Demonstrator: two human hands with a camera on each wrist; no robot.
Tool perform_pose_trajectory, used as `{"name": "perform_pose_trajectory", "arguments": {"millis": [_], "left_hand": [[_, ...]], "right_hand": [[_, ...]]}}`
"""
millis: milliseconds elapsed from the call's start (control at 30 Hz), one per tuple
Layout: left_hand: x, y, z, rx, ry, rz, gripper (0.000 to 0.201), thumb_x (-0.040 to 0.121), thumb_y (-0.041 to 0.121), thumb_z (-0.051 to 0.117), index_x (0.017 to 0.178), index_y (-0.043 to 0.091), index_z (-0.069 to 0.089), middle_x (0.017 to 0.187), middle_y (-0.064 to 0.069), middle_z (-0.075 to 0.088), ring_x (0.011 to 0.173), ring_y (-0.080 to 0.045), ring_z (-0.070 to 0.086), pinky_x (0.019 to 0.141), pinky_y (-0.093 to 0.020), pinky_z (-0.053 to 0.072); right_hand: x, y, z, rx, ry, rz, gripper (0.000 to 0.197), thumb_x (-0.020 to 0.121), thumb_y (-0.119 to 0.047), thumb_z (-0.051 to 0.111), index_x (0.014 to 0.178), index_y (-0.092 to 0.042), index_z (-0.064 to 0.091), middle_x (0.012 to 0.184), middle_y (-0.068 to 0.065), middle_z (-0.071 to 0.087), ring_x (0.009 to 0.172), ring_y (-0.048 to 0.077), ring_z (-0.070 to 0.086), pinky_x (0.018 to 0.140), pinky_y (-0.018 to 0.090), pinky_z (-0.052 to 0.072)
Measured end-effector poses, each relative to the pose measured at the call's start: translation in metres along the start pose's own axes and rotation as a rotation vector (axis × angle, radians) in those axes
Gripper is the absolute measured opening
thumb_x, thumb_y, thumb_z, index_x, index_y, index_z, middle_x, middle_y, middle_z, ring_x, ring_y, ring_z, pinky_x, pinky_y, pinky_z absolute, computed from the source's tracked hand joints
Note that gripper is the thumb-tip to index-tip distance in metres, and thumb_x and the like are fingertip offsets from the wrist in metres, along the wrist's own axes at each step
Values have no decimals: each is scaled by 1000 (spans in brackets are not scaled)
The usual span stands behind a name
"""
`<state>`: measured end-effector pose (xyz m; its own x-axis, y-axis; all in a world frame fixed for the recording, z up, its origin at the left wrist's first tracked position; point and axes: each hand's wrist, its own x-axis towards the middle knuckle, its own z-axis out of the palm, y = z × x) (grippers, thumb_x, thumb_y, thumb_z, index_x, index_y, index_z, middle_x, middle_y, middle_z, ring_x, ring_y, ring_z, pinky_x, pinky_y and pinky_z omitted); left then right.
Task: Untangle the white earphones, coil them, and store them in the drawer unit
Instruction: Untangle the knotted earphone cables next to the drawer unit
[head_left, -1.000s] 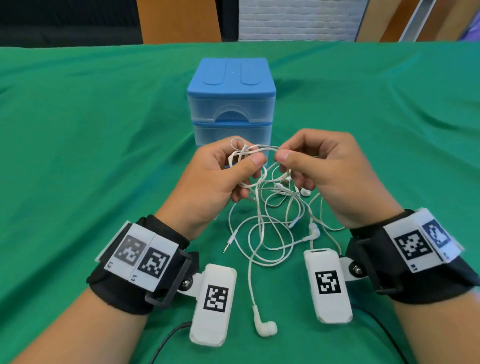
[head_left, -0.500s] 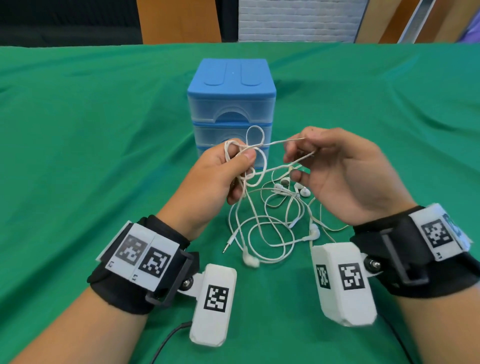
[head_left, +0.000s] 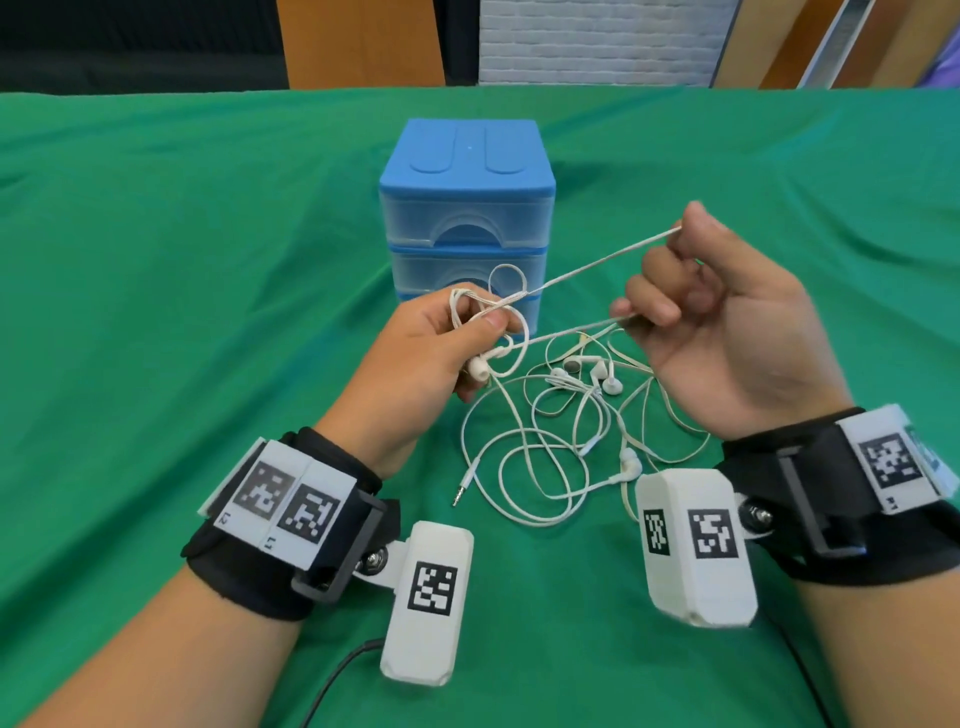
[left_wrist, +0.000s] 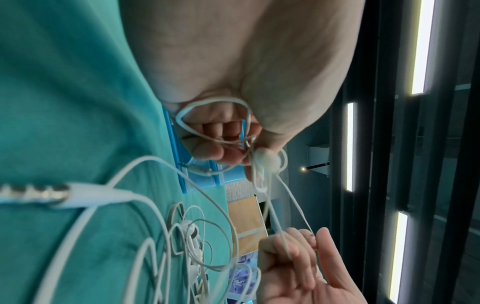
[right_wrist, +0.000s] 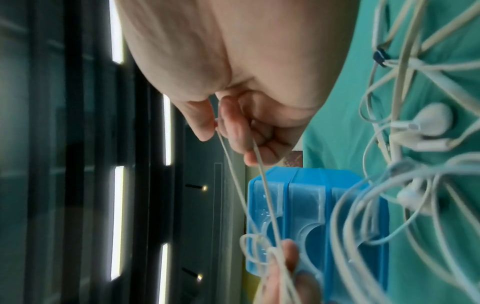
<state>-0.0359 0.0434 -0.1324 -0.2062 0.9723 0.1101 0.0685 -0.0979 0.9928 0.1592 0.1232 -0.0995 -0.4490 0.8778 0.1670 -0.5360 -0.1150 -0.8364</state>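
Note:
A tangle of white earphones (head_left: 545, 441) lies on the green cloth between my wrists, with several earbuds (head_left: 605, 376) and a jack plug (head_left: 462, 491) showing. My left hand (head_left: 467, 332) pinches a knot of cable loops, and one earbud (head_left: 478, 369) hangs just under its thumb. My right hand (head_left: 670, 270) is raised to the right and pinches two taut strands that run back to the knot. In the left wrist view the earbud (left_wrist: 267, 160) sits at my fingertips. The right wrist view has the strands (right_wrist: 233, 164) leaving my pinched fingers.
The blue drawer unit (head_left: 465, 208) stands just behind my hands, its translucent drawers closed. Green cloth (head_left: 182, 286) covers the whole table. A black lead (head_left: 337, 680) trails from the left wrist camera near the front edge.
My right hand has pulled up and to the right, drawing two strands taut out of the knot. The loose earbud that lay near the front edge has been drawn up to my left hand.

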Motion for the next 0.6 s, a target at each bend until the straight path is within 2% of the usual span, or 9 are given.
{"name": "perform_pose_trajectory", "arguments": {"millis": [67, 133, 200, 267, 333, 400, 500, 600], "left_hand": [[0, 0, 0, -33, -6, 10, 15, 100, 10, 57, 99, 4, 71, 75, -1, 58, 57, -6, 49, 53, -18, 40], [-1, 1, 0, -74, -28, 13, 16, 99, 7, 57, 104, 3, 72, 84, -4, 63, 63, -7, 53, 57, -20, 44], [-1, 1, 1, -81, -57, 5, 18, 98, 4, 57, 109, 3, 72, 90, -2, 69, 73, -10, 57, 66, -24, 47], [-1, 1, 1, -72, -80, 0, 19, 97, 2, 58, 109, 3, 73, 101, -9, 73, 86, -17, 60, 79, -34, 46], [-2, 2, 3, -82, -85, 5, 20, 95, -2, 58, 107, 3, 73, 107, -12, 73, 93, -21, 62, 85, -36, 48], [-3, 2, 4, -99, -88, 13, 22, 92, -7, 58, 104, 4, 74, 105, -12, 73, 92, -20, 64, 83, -31, 52], [-3, 1, 5, -110, -87, 15, 28, 83, -9, 65, 102, 9, 75, 93, -10, 68, 83, -20, 65, 78, -30, 53], [-2, 0, 4, -110, -75, 16, 29, 76, -2, 67, 100, 12, 77, 87, -8, 65, 79, -20, 62, 75, -31, 51]], "right_hand": [[0, 1, 2, -102, 27, -39, 34, 103, -22, 44, 72, -21, 32, 58, -4, 18, 49, 14, 20, 57, 26, 38], [0, 3, 2, -184, 71, -73, 33, 104, -20, 46, 73, -22, 33, 59, -4, 19, 49, 13, 15, 52, 26, 31], [1, 5, 1, -283, 125, -109, 32, 103, -20, 49, 75, -22, 35, 60, -1, 18, 49, 13, 14, 50, 26, 27], [3, 7, -1, -392, 163, -149, 29, 102, -20, 52, 78, -23, 38, 59, -2, 20, 47, 12, 17, 48, 25, 26], [4, 10, -2, -448, 191, -178, 28, 102, -20, 54, 79, -23, 39, 56, -6, 26, 48, 12, 19, 47, 25, 27], [5, 11, -3, -474, 231, -204, 29, 101, -20, 55, 78, -23, 39, 55, -8, 30, 50, 13, 19, 47, 26, 26], [7, 11, -6, -527, 293, -278, 29, 100, -21, 58, 77, -24, 40, 62, -3, 29, 58, 20, 14, 52, 36, 18], [9, 10, -9, -569, 313, -332, 27, 95, -27, 61, 76, -25, 42, 67, -3, 32, 60, 15, 21, 58, 35, 23]]}}
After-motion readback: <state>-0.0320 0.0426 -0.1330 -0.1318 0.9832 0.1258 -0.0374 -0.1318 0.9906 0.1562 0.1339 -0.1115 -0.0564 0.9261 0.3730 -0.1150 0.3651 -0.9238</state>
